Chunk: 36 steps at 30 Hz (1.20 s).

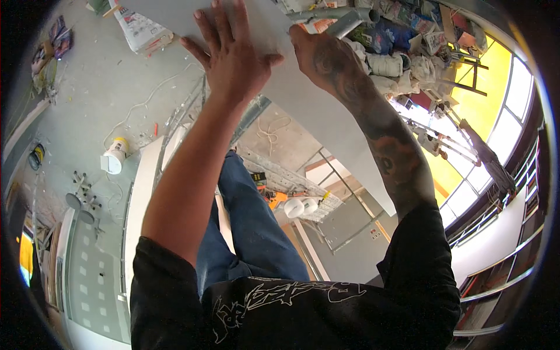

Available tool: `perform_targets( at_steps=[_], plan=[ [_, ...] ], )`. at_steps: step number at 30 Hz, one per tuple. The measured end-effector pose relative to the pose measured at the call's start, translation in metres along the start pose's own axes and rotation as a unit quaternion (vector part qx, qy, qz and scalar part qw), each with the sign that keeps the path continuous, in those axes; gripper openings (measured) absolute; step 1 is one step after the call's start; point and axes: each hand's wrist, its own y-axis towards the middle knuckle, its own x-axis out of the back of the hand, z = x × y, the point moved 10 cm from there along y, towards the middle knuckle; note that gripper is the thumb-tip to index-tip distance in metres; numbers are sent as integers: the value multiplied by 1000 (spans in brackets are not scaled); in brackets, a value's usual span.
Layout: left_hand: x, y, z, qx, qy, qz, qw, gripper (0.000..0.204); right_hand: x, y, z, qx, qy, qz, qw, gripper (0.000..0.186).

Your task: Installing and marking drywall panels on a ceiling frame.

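A smooth light-grey board [291,87] slants across the upper middle, from the top edge down toward my right arm. My left hand [236,67] lies flat on the board with its fingers spread and thumb out. Beside the board's right edge, my right hand [326,58] is closed, its knuckles turned up. A shiny grey metal piece [345,24] shows just beyond the right hand's fingers; I cannot tell if they hold it. What sits inside that grip is hidden.
Below me are scaffold planks [274,166] with orange tools [276,200] and white tubs [294,207]. A white bucket [116,157] and cable lie on the left floor. Bags and debris [402,46] are heaped upper right. Another person [493,163] is by the windows at right.
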Motion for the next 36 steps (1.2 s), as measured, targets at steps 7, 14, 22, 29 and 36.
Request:
perform_targets(
  at_steps=[7, 14, 22, 29, 36],
  plan=[
    [3, 6, -3, 67, -20, 64, 996, 126, -8, 6, -10, -45, -42, 108, 992, 26],
    [7, 7, 2, 88, -76, 99, 988, 123, -24, 8, -46, 86, 269, -18, 959, 26],
    [5, 14, -7, 136, -57, 169, 974, 121, 97, 142, 82, 84, 58, -165, 981, 25],
    [12, 10, 14, 147, -72, 128, 978, 113, 101, 173, 130, 62, 23, -162, 985, 20],
    [7, 9, 9, 142, -83, 141, 976, 114, 77, 192, 118, 122, -55, -156, 979, 13]
  ],
)
